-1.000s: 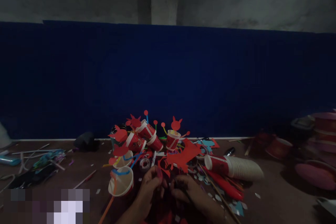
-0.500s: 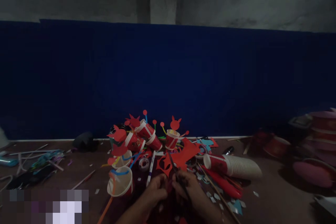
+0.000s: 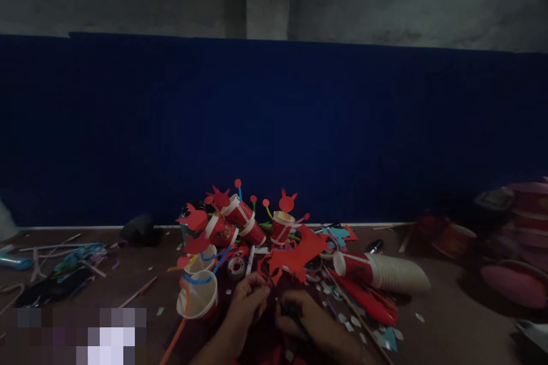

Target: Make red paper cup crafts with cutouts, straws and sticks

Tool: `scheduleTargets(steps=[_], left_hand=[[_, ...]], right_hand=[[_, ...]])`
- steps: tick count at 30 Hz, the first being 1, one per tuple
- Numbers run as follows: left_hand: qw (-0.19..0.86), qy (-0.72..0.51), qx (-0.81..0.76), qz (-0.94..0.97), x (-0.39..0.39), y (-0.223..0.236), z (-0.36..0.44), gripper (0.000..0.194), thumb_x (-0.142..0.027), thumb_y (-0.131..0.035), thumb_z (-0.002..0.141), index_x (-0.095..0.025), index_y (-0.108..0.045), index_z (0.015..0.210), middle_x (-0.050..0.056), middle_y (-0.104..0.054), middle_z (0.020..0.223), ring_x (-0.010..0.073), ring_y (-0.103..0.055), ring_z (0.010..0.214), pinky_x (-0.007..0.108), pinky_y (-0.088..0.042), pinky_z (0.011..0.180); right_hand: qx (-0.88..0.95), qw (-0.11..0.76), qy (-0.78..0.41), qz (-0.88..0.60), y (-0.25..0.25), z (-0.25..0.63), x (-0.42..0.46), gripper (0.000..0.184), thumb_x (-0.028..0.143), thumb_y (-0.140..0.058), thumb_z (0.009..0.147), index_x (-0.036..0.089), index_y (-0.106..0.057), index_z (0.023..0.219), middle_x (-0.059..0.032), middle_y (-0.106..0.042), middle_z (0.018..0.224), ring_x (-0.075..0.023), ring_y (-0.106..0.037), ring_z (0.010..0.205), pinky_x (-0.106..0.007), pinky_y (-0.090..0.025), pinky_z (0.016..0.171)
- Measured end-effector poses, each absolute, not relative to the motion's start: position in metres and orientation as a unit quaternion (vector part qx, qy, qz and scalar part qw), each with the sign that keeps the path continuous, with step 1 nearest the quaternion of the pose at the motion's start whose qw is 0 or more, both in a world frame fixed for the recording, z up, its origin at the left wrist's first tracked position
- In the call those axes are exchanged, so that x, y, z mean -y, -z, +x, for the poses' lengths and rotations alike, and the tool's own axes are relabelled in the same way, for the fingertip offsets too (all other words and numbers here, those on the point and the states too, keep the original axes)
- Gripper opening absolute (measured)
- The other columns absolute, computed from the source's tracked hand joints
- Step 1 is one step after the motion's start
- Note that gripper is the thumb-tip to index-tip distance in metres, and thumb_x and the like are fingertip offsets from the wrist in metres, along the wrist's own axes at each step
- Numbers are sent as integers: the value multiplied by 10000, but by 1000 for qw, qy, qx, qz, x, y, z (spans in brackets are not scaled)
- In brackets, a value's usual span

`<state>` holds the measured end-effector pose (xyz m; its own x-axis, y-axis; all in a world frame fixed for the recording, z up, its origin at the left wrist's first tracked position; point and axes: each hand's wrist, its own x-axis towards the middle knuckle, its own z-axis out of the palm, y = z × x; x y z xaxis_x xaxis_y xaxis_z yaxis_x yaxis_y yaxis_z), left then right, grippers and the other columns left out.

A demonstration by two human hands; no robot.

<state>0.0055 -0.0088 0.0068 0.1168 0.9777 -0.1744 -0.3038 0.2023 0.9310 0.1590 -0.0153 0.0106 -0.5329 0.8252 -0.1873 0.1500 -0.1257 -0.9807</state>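
Observation:
My left hand [image 3: 250, 299] is closed in a pinch near the bottom middle; what its fingers hold, if anything, is too dark to make out. Close beside it, my right hand [image 3: 303, 313] is wrapped round dark scissors [image 3: 297, 320], whose thin blades point up and left towards my left fingers. Just beyond both hands lies a cut red paper sheet [image 3: 299, 254] with rounded gaps. A tape roll [image 3: 236, 267] and a white marker [image 3: 250, 259] are near my left hand. To the left, a paper cup [image 3: 201, 296] has orange and blue strips attached.
Several red cups with paper heads, such as this cup [image 3: 282, 227], stand or lean behind. A stack of paper cups [image 3: 385, 272] lies right, by a red packet [image 3: 377, 305], a long stick [image 3: 359, 316] and paper scraps. A blue wall panel [image 3: 274, 125] borders the back.
My left hand has risen slightly, up and left. The scissors have swung left and lower, and the gap between my hands is a little wider. The view has shifted slightly.

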Motion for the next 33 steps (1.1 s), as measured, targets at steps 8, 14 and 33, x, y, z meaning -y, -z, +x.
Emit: scheduleTargets(steps=[8,14,33], left_hand=[[648,-500,-421,391,9,-7,6,322,-395,-681,602,-203,-422,590,-124,-337,306,19,-185,283,172,-75,352],[648,-496,-419,398,8,-7,5,324,-390,-684,599,-199,-422,591,-128,-336,316,15,-179,287,161,-73,348],[435,-428,-465,641,9,1,6,85,-132,-526,610,-183,-485,555,-22,-519,555,126,-472,574,228,-358,558]], right_hand=[[598,281,-627,-413,-10,158,14,247,343,-677,668,158,-515,686,76,-464,469,-62,-420,398,-169,-320,393],[630,291,-587,-417,-8,160,12,283,369,-688,662,149,-518,611,73,-468,467,-55,-432,420,-162,-317,410],[715,279,-42,-640,-6,183,-11,414,90,-479,665,143,-595,1059,-124,-617,1066,-290,-494,1063,-370,-341,940]])
